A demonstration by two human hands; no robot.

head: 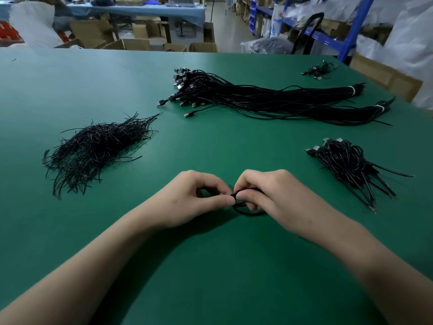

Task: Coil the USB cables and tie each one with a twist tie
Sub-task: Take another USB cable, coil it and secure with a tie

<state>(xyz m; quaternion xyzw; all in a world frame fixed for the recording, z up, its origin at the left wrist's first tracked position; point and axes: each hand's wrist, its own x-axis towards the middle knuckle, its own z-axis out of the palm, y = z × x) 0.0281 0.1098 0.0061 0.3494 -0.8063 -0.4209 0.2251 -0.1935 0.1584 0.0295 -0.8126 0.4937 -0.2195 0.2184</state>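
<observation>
Both hands meet low in the middle of the frame, over the green table [210,266]. The right hand [269,195] has its fingers curled round a small coiled USB cable [246,213]. The left hand [194,200] pinches the coil's left edge with thumb and forefinger. Can't tell if a tie's in there. The twist tie pile [93,151] sits mid left, the uncoiled USB cables [257,97] upper middle, and the heap of coiled cables [351,165] on the right.

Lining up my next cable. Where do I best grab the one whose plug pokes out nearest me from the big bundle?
Probably pinch the plug from the near left side: it lies alone on the mat, while its cord runs back into the bundle.
</observation>
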